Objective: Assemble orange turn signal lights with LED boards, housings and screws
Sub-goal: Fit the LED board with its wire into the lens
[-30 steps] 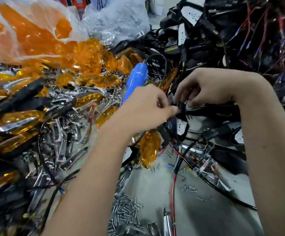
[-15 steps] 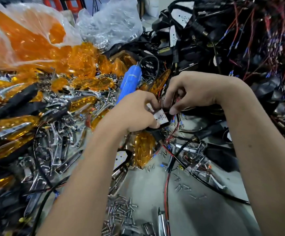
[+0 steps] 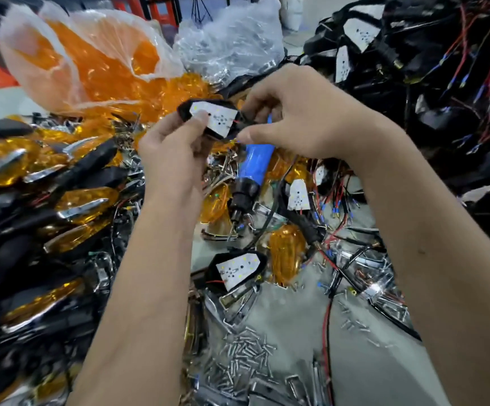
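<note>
Fingers of the left hand pinch the black housing, thumb pressing its LED board. Right hand pinches the wires at its right end; long axis runs left-right between hands.

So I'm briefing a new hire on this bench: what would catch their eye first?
Probably the black housing with a white LED board held up at centre, gripped by the left hand while the right hand pinches its wiring. Behind sits a clear plastic bag of orange lenses, and below the hands a blue electric screwdriver lies above a heap of small silver screws.
</note>
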